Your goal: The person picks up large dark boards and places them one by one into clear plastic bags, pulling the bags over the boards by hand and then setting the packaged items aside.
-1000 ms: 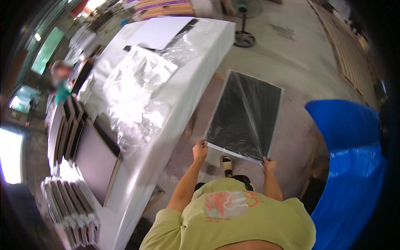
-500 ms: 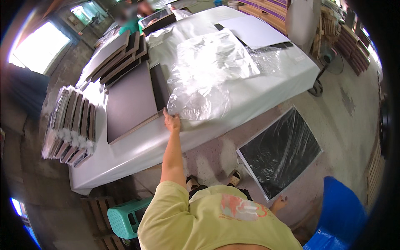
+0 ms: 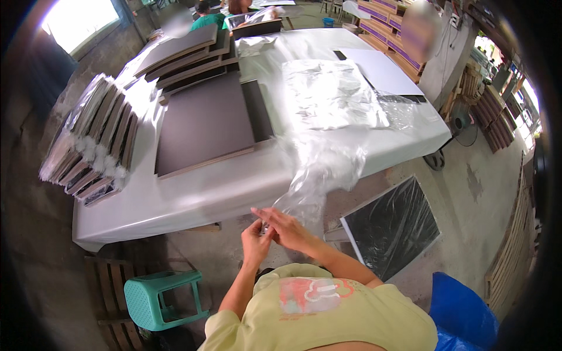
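Note:
Both hands meet at the near edge of the white-covered table (image 3: 193,205). Clear plastic film (image 3: 319,178) hangs down from the tabletop to them. Its end is pinched in my left hand (image 3: 256,243), and my right hand (image 3: 287,229) closes on it from the other side, fingers pointing left. Further up the table lies a crumpled pile of clear plastic sheets (image 3: 331,93). To the left of the film rests a large dark flat panel (image 3: 205,123), with a narrower dark panel (image 3: 257,111) partly beneath it.
Dark panels (image 3: 187,50) are stacked behind; plastic-wrapped panels (image 3: 96,140) stand at the table's left end. A white sheet (image 3: 383,71) lies far right. On the floor are a film-wrapped black panel (image 3: 395,228), a green stool (image 3: 161,301) and a blue sheet (image 3: 462,316). People (image 3: 208,20) work beyond.
My left hand has left the panel's corner and drawn back toward me. My right hand has come up from beside the floor panel to join it. The film is pulled off the table edge.

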Demonstrator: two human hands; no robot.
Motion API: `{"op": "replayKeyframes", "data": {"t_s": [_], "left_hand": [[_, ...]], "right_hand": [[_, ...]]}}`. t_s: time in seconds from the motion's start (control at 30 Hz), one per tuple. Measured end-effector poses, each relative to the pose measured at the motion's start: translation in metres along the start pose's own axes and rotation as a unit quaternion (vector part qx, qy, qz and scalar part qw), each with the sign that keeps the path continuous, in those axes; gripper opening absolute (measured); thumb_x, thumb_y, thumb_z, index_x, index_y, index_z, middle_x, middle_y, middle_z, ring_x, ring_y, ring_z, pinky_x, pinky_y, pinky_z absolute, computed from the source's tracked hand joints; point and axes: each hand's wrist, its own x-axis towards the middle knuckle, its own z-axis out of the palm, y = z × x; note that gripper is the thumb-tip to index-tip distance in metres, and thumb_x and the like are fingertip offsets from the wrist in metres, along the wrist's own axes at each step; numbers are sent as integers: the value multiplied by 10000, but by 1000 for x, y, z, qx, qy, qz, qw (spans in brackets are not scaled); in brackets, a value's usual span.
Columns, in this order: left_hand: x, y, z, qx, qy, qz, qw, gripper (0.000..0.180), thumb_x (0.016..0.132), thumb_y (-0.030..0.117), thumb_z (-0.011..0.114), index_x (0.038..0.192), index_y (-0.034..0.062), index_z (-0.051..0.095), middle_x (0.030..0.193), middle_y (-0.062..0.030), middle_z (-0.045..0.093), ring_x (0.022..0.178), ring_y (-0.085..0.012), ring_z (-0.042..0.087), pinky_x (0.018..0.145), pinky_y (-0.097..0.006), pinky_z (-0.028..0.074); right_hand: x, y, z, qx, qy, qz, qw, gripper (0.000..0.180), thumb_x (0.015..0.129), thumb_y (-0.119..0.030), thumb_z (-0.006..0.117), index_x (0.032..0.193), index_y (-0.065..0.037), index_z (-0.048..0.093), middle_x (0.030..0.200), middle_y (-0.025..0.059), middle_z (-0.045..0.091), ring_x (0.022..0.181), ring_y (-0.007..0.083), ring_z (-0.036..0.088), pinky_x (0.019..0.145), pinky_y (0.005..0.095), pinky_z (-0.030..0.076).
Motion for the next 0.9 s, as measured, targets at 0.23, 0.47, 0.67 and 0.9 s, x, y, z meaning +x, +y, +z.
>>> {"op": "replayKeyframes", "data": {"t_s": [0.23,0.47,0.67,0.9], "left_hand": [[-35,-62,-164,-292,99,-224,924,157,752,147,623,679,27,552,670,-3,521,683,-104,507,599,-221,397],[24,-52,-240,-225,77,-49,970,255,755,134,670,914,-12,534,675,-17,556,668,-94,539,605,-214,433],[56,-37,-254,-280,-41,-60,957,399,782,101,637,1126,-22,478,719,-28,591,669,-88,542,636,-221,445],[51,-30,-244,-306,-119,-34,944,540,713,23,684,1191,-35,438,837,-68,596,736,-118,564,673,-227,461]], "right_hand": [[9,-37,164,177,-137,145,964,347,782,-51,535,1098,-93,398,827,189,568,759,355,578,608,418,441],[81,-64,203,198,38,229,952,199,829,-204,556,823,-10,601,674,75,582,684,176,571,619,306,433],[113,-95,181,305,185,279,892,178,807,-183,606,847,-9,610,725,-3,597,627,74,510,567,224,406],[122,-79,163,435,216,272,831,175,766,-95,641,919,-19,601,815,30,634,669,64,544,568,181,414]]}}
